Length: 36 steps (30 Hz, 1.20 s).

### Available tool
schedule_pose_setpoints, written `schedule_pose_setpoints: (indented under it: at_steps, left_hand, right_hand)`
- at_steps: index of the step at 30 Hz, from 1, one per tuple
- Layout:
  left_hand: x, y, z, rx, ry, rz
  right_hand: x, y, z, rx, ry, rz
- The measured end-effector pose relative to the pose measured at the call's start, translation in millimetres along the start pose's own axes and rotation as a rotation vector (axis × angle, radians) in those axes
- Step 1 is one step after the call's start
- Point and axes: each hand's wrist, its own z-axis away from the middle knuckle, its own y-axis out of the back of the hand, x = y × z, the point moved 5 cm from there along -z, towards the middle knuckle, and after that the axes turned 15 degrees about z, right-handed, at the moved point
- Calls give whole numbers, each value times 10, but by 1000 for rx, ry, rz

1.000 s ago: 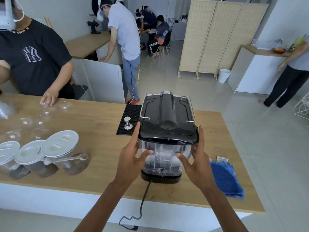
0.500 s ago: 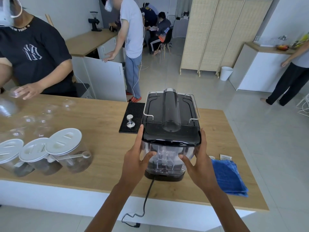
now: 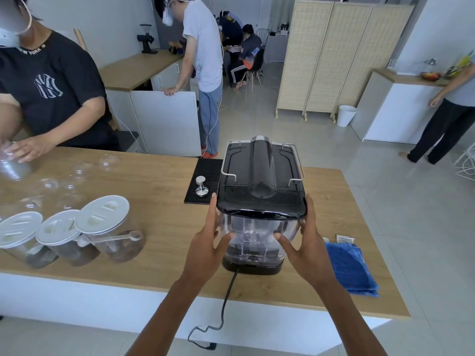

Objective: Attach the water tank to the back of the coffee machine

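Water tank (image 3: 259,235): clear curved plastic, seated at the rear of the glossy black coffee machine (image 3: 262,176), near the front edge of the wooden bench (image 3: 159,201) | left hand (image 3: 208,242), right hand (image 3: 305,250): fingers held straight, pressed flat against the tank's sides.

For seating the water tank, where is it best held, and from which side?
By its two side walls, from the near side, one hand per wall. The water tank is clear, wide and rounded, stands upright at the back of the coffee machine, and a black top overhangs it, so the flanks look freest. The left hand and right hand press there with straight fingers.
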Motion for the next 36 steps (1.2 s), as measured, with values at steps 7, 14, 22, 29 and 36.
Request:
schedule_pose_setpoints:
  at_steps: [7,14,22,29,36]
  left_hand:
    - [-505,60,474,-7,110,-166]
    - [-1342,70,851,-166,374,-477]
    - [-1677,1,1105,-246,345,-666]
    - [-1686,-1,1118,-242,354,-677]
    - [-1675,-11,1104,-225,349,-677]
  right_hand:
    - [471,-293,280,-60,-21,174]
    - [1248,-811,770,-240,-131,534]
    - [1507,-1121,980,-277,-160,701]
    - [1507,-1161,1000,-239,-159,743]
    - [1519,-1172,1000,-229,-155,745]
